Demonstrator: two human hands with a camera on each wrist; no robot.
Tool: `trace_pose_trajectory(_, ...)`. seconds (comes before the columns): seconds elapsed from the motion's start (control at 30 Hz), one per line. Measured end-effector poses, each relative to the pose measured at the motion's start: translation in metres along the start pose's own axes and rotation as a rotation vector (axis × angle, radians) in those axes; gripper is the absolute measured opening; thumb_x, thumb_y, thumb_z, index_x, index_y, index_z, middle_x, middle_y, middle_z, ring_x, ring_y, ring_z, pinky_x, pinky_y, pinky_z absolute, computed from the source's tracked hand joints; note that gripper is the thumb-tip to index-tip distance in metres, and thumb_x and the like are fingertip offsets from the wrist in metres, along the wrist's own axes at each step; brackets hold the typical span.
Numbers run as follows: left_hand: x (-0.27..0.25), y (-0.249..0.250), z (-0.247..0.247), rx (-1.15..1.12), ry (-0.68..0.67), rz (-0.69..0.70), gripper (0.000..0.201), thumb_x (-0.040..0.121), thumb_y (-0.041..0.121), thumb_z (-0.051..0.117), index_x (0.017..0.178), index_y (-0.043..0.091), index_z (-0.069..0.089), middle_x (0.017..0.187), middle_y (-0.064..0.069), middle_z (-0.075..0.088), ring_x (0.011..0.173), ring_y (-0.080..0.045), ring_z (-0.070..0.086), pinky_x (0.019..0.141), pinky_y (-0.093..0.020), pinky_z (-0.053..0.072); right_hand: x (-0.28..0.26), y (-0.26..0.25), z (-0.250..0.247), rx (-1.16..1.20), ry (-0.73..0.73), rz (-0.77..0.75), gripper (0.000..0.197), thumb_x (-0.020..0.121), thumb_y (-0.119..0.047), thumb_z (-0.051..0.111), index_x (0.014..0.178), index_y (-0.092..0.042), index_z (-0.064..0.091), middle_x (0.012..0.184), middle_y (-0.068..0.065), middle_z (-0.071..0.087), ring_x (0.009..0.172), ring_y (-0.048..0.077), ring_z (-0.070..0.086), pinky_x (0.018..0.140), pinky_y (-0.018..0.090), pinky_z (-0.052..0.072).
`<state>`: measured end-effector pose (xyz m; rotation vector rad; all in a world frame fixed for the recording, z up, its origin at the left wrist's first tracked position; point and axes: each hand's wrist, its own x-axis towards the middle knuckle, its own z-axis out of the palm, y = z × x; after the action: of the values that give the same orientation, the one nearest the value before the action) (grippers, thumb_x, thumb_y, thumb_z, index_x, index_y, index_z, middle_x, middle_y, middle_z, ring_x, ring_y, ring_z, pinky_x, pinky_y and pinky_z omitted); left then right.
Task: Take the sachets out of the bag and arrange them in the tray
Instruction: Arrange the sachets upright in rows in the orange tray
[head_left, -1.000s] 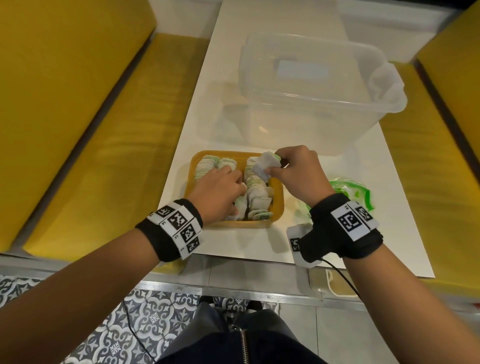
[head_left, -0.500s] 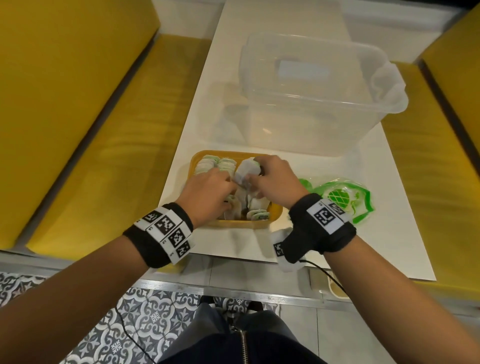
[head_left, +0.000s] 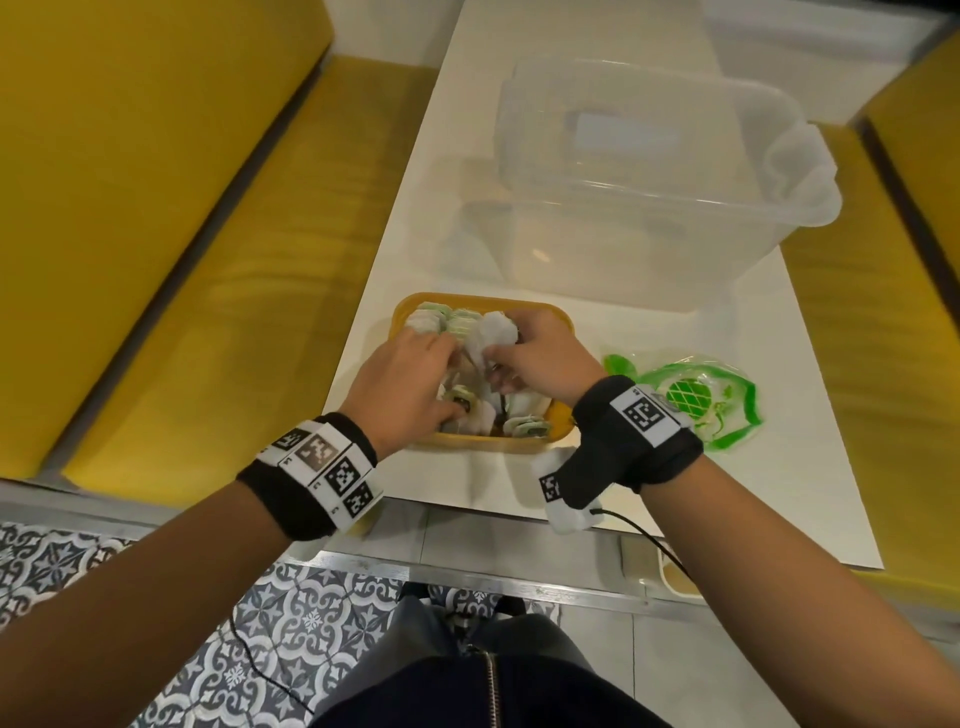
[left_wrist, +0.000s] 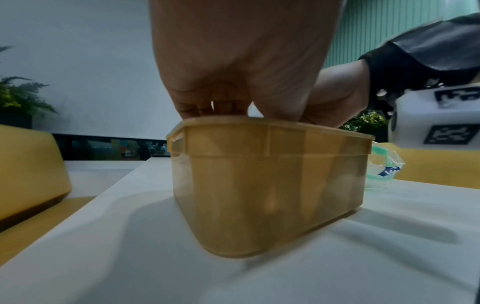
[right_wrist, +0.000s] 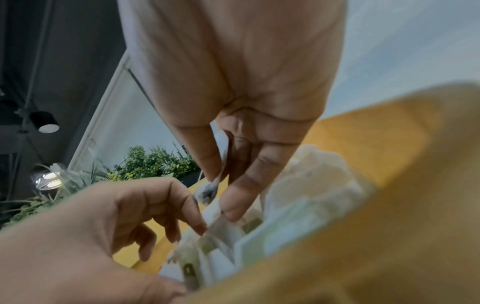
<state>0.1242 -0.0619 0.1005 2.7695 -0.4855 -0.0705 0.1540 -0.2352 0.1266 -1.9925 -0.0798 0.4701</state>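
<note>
A yellow tray (head_left: 558, 415) near the table's front edge holds several white-and-green sachets (head_left: 524, 428) standing in rows. My right hand (head_left: 506, 353) is over the tray's middle and pinches a white sachet (head_left: 496, 332) between thumb and fingers; the right wrist view shows that sachet (right_wrist: 210, 188) in the pinch. My left hand (head_left: 441, 374) reaches into the tray's left half, its bent fingertips resting on the sachets there. From the left wrist view the tray wall (left_wrist: 270, 185) hides those fingertips. The clear and green bag (head_left: 691, 400) lies flat, right of the tray.
A large clear plastic bin (head_left: 649, 171) stands on the white table (head_left: 753, 509) just behind the tray. Yellow bench seats (head_left: 218, 291) run along both sides of the table. A patterned tile floor shows below the near edge.
My right hand has carried the white sachet left and down, from the tray's far right corner to its middle. The bag is now uncovered. My left hand stayed in the tray.
</note>
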Motion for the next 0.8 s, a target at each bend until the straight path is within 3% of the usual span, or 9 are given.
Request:
trace_pose_trajectory(0.2,0.008,0.002,0.004,-0.038,-0.09,-0.052,0.064,0.066,0.04,0.083,0.116,0.022,0.047,0.104,-0.004,0.056,0.095,-0.026,0.055,0.077,-0.038,0.049,-0.004,0.002,-0.011,0.042,-0.021,0.033,0.009,0.091,-0.002,0.058,0.088,-0.01,0.058,0.084,0.02,0.066,0.069,0.026,0.065,0.059,0.03,0.057)
trace_pose_trajectory(0.27,0.01,0.003,0.002,-0.005,-0.116,-0.04,0.055,0.068,0.042,0.081,0.111,0.021,0.052,0.099,-0.003,0.052,0.091,-0.025,0.053,0.071,-0.034,0.045,-0.006,0.001,-0.015,-0.028,0.001,-0.005,0.003,0.089,-0.003,0.061,0.09,-0.002,0.062,0.082,0.021,0.068,0.066,0.023,0.066,0.06,0.032,0.058)
trace_pose_trajectory(0.37,0.014,-0.002,-0.002,-0.007,-0.128,-0.014,0.035,0.07,0.041,0.079,0.094,0.024,0.06,0.091,0.002,0.047,0.087,-0.022,0.05,0.066,-0.029,0.036,-0.009,0.0,-0.021,-0.198,0.049,-0.076,0.019,0.084,-0.008,0.067,0.093,0.009,0.064,0.081,0.024,0.068,0.064,0.026,0.068,0.061,0.035,0.059)
trace_pose_trajectory(0.47,0.019,-0.009,-0.003,-0.017,-0.096,-0.014,0.025,0.072,0.034,0.077,0.092,0.028,0.065,0.089,0.003,0.052,0.089,-0.023,0.052,0.068,-0.029,0.037,-0.016,-0.005,-0.013,-0.422,-0.028,-0.165,0.009,0.079,-0.008,0.071,0.075,-0.003,0.065,0.067,0.015,0.061,0.057,0.023,0.06,0.056,0.036,0.053)
trace_pose_trajectory(0.53,0.021,-0.01,-0.002,-0.025,-0.08,-0.011,0.02,0.075,0.027,0.073,0.093,0.029,0.066,0.091,0.003,0.057,0.091,-0.022,0.053,0.071,-0.031,0.043,-0.019,-0.005,0.002,-0.594,-0.147,-0.202,0.024,0.077,-0.007,0.068,0.059,-0.017,0.055,0.058,0.003,0.05,0.053,0.016,0.047,0.05,0.028,0.037)
trace_pose_trajectory(0.57,0.022,-0.01,-0.001,-0.032,-0.075,-0.006,0.018,0.076,0.026,0.071,0.093,0.029,0.066,0.091,0.003,0.059,0.092,-0.021,0.054,0.072,-0.032,0.044,-0.02,-0.004,0.011,-0.649,-0.197,-0.207,0.024,0.077,-0.009,0.066,0.059,-0.019,0.054,0.059,0.001,0.049,0.055,0.016,0.044,0.051,0.026,0.032)
trace_pose_trajectory(0.63,0.023,-0.008,0.0,-0.045,-0.066,0.0,0.016,0.077,0.023,0.07,0.091,0.028,0.066,0.091,0.002,0.061,0.092,-0.021,0.053,0.072,-0.033,0.045,-0.018,-0.001,0.025,-0.761,-0.242,-0.231,0.006,0.082,-0.015,0.064,0.077,-0.013,0.067,0.067,0.003,0.053,0.062,0.019,0.047,0.057,0.027,0.034)
trace_pose_trajectory(0.67,0.023,-0.007,0.0,-0.046,-0.064,0.0,0.016,0.077,0.02,0.07,0.091,0.028,0.066,0.091,0.002,0.061,0.091,-0.021,0.053,0.072,-0.033,0.045,-0.016,0.0,0.031,-0.808,-0.25,-0.235,0.012,0.086,-0.018,0.062,0.086,-0.01,0.07,0.071,0.004,0.053,0.065,0.021,0.048,0.06,0.028,0.037)
trace_pose_trajectory(0.8,0.019,-0.009,0.0,-0.07,-0.071,0.0,0.026,0.076,0.009,0.066,0.095,0.027,0.066,0.094,0.001,0.06,0.091,-0.021,0.052,0.073,-0.036,0.048,-0.01,0.003,0.044,-1.011,-0.233,-0.259,0.017,0.091,-0.021,0.055,0.09,-0.012,0.069,0.074,0.004,0.051,0.073,0.028,0.059,0.065,0.036,0.053)
